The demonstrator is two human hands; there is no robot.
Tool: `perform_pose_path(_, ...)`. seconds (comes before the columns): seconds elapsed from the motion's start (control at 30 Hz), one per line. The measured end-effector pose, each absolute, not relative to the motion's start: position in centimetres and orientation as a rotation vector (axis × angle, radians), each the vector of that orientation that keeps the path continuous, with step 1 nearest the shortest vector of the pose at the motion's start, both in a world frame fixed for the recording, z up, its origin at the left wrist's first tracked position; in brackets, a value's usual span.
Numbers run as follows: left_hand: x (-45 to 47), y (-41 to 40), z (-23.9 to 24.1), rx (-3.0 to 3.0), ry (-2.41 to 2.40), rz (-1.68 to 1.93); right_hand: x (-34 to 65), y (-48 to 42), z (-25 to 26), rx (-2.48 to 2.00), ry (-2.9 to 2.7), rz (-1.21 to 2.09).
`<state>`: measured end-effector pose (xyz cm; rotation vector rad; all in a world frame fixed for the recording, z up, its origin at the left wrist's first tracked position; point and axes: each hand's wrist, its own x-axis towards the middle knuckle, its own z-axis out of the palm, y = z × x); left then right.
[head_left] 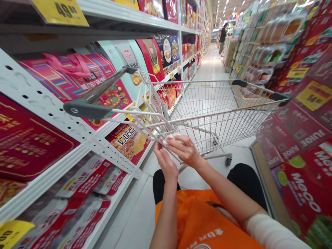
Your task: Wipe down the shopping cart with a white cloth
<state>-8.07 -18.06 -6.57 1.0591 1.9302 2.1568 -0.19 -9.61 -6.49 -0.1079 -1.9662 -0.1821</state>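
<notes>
A wire shopping cart (207, 103) with grey handles stands in the aisle right in front of me, its basket holding nothing I can see. My left hand (166, 164) and my right hand (183, 148) meet just below the cart's near wire frame. The right hand's fingers are curled over a small pale object (172, 137) that I cannot make out. My left hand is raised beside it, fingers bent and touching the right hand. I wear an orange apron (197, 221).
White shelves (77, 138) on the left carry red gift boxes and snack packs with yellow price tags. Stacked red drink cartons (303, 166) line the right. The tiled aisle runs ahead, where a person (222, 36) stands far off.
</notes>
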Motion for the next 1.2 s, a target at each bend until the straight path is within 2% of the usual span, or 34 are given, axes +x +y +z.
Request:
perform_pose_path(0.1, -7.3, -17.6, -6.1, 1.048, 1.929, 2.167, 0.3, -7.8, -4.5, -0.088, -1.938, -0.239)
perform_pose_path(0.33, -6.9, -17.9, -6.8, 1.052, 1.957, 2.111, 2.1, -7.5, -10.5, -0.203, -1.988, -0.236)
perform_pose_path(0.47, -5.4, -17.7, -5.4, 1.136, 2.234, 2.225, 1.3, -7.6, -7.1, -0.128, -1.960, -0.212)
perform_pose_path(0.53, -4.8, -17.6, -4.5, 1.344, 2.209, 2.161, 0.8, -7.0, -5.5, -0.090, -1.968, -0.216)
perform_pose_path(0.6, -4.7, -17.6, -3.9, 1.463, 2.146, 2.079, 0.8, -6.6, -6.0, -0.082, -1.974, -0.207)
perform_pose_path(0.8, -6.7, -17.1, -5.2, 1.029, 2.203, 2.295, 2.5, -7.7, -13.9, -0.293, -1.959, -0.123)
perform_pose_path(0.93, -7.4, -16.2, -6.5, 0.897, 1.857, 2.299, 0.7, -8.5, -11.4, -0.210, -1.976, -0.230)
perform_pose_path(1.03, -7.4, -16.0, -6.8, 0.890, 1.876, 2.279, -1.0, -8.5, -8.9, -0.208, -1.985, -0.297)
perform_pose_path(1.2, -7.6, -16.6, -7.3, 0.928, 1.892, 2.220, -0.9, -8.9, -12.5, -0.351, -1.925, -0.310)
